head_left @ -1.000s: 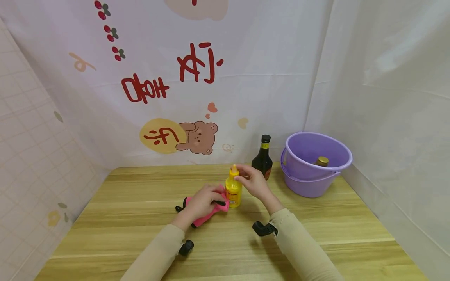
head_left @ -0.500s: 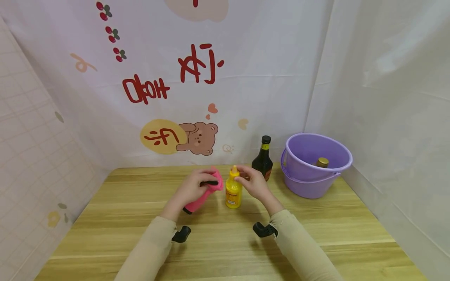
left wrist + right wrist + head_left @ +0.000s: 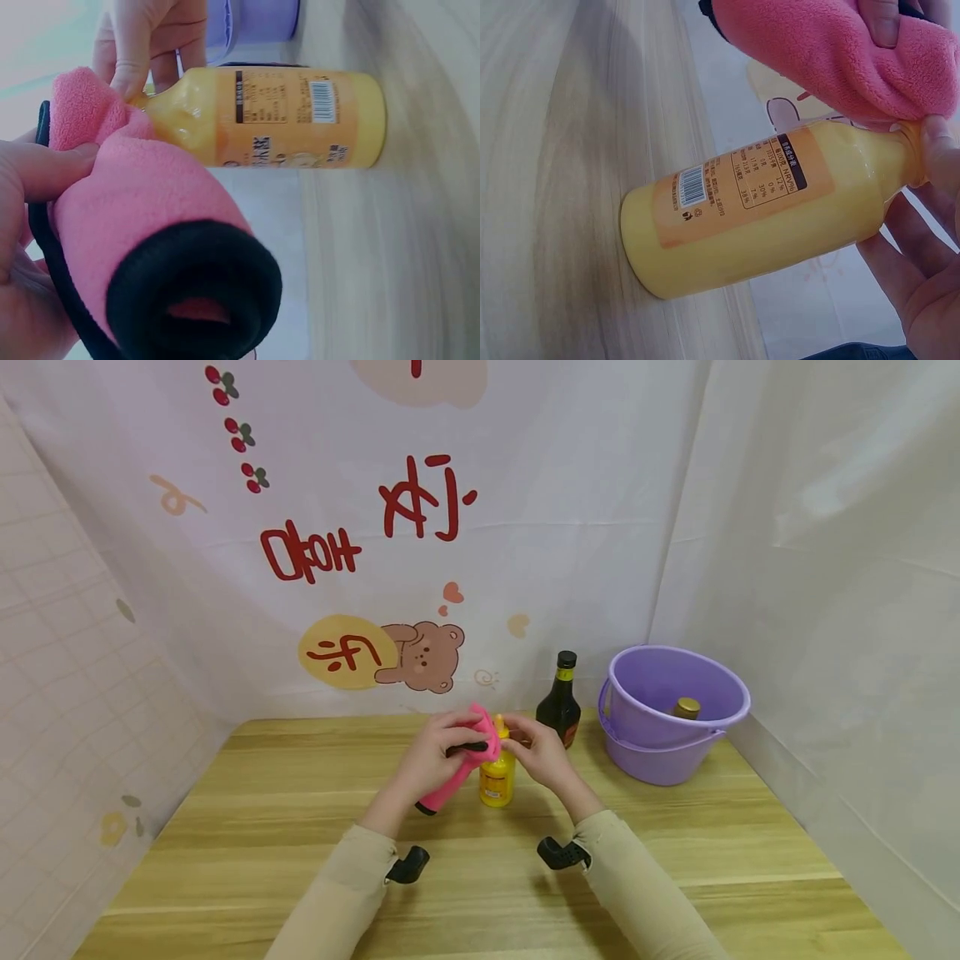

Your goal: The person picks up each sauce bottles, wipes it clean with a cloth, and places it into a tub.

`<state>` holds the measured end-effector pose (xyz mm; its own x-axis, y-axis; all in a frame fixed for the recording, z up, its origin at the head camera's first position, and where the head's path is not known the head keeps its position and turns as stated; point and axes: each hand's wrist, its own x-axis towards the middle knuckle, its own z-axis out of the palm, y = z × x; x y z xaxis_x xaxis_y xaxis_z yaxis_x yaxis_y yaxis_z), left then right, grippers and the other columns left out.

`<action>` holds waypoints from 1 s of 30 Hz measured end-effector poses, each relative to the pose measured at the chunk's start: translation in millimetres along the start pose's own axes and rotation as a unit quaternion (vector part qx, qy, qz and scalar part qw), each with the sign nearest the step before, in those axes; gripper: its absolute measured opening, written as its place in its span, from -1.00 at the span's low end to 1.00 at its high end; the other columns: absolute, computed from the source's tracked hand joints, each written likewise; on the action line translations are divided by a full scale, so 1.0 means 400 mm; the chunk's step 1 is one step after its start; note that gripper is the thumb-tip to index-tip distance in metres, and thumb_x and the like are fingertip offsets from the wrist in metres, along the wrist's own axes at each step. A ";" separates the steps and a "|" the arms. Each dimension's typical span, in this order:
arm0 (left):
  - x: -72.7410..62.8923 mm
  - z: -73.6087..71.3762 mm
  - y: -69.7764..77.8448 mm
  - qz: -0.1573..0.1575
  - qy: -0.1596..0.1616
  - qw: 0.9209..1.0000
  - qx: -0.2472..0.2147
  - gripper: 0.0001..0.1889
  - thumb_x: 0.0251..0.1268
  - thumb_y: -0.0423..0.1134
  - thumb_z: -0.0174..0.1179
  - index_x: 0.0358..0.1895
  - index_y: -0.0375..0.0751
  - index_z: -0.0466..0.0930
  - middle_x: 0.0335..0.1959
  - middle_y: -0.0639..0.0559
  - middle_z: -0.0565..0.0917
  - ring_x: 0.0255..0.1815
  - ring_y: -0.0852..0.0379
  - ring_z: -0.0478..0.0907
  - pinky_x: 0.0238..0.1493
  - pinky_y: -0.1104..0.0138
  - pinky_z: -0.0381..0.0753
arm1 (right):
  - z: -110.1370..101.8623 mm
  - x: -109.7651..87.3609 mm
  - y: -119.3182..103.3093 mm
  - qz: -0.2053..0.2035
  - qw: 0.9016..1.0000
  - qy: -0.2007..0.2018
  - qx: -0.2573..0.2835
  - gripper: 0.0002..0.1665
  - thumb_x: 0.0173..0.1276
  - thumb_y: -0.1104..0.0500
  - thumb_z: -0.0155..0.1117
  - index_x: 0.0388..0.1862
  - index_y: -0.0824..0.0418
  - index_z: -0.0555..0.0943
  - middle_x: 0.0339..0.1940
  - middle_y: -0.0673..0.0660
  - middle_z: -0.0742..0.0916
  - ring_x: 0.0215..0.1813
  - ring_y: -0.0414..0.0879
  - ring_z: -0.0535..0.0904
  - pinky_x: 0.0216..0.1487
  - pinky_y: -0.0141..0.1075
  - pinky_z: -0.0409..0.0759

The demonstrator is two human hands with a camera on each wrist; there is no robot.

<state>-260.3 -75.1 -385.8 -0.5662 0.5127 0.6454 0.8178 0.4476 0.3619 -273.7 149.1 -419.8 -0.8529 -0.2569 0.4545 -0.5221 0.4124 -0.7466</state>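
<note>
My left hand (image 3: 429,758) grips a bunched pink cloth (image 3: 448,788) with black edging, its thumb pressing the fabric. In the left wrist view the cloth (image 3: 154,184) hangs in a loose roll, its black-edged end facing the camera. By its neck, my right hand (image 3: 546,757) holds a yellow squeeze bottle (image 3: 496,783) that stands upright on the table. A label with a printed table and barcode shows on the bottle (image 3: 742,202) in the right wrist view. The cloth's upper fold meets the bottle's neck beside the right thumb, partly covering the neck and cap.
Behind the right hand stands a dark sauce bottle (image 3: 559,703) with a black cap. A purple bucket (image 3: 660,758) is at the back right, with a gold-capped item (image 3: 686,707) inside. A white printed curtain (image 3: 570,568) closes off the back of the wooden table (image 3: 300,827).
My left hand has lifted the pink cloth off the table, drawn it left, then brought it right against the bottle's neck. The right hand has stayed on the bottle.
</note>
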 end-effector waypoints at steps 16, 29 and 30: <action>-0.047 0.029 -0.010 0.007 -0.040 0.999 0.015 -0.74 0.04 -0.50 0.45 -0.20 -0.12 0.80 0.10 -0.07 0.65 0.17 -0.13 0.53 0.23 0.03 0.48 | 0.007 -0.002 0.000 -0.006 1.000 0.004 0.007 -0.58 0.33 0.31 0.35 0.18 0.24 0.62 0.06 0.20 0.71 -0.04 0.07 0.70 -0.02 -0.08 0.68; -0.084 0.043 -0.028 0.000 -0.025 1.000 0.001 -0.74 0.04 -0.53 0.42 -0.24 -0.11 0.82 0.10 -0.08 0.65 0.15 -0.12 0.51 0.22 0.03 0.48 | 0.013 -0.002 0.005 -0.014 1.000 0.013 0.004 -0.57 0.32 0.33 0.34 0.18 0.29 0.61 0.06 0.23 0.71 -0.05 0.08 0.70 0.00 -0.07 0.67; -0.087 0.045 -0.030 0.003 -0.022 1.000 -0.002 -0.74 0.04 -0.52 0.43 -0.23 -0.11 0.82 0.10 -0.09 0.65 0.15 -0.12 0.51 0.22 0.03 0.48 | 0.012 -0.002 0.005 -0.014 1.000 0.014 0.003 -0.58 0.33 0.33 0.34 0.18 0.29 0.61 0.06 0.22 0.71 -0.05 0.08 0.70 0.00 -0.07 0.67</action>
<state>-252.3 -85.4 -424.7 -0.5655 0.5475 0.6169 0.8213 0.4423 0.3604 -273.9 145.8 -424.0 -0.8382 -0.2430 0.4883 -0.5451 0.4004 -0.7366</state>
